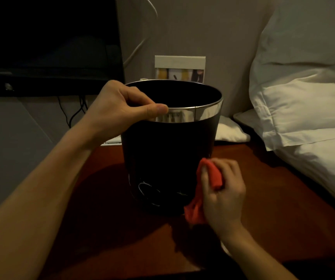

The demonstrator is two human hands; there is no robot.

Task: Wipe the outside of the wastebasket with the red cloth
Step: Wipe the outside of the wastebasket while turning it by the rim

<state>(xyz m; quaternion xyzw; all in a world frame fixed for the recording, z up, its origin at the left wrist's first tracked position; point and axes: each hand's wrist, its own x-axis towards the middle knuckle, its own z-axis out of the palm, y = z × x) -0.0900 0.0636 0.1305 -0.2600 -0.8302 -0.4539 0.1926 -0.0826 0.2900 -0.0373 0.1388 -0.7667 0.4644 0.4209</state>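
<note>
A black wastebasket (162, 154) with a shiny silver rim band stands upright on a reddish-brown wooden table (106, 229). My left hand (120, 106) grips its near-left rim, thumb lying along the silver band and fingers curled over the edge. My right hand (223, 190) holds a bunched red cloth (213, 176) against the basket's lower right side, and a tail of cloth hangs below the hand. White scribble marks show low on the basket's front.
White pillows (303, 110) and bedding crowd the table's right side. A dark screen (49, 41) stands at the back left with cables hanging below it. A small card stand (180, 67) sits behind the basket against the wall.
</note>
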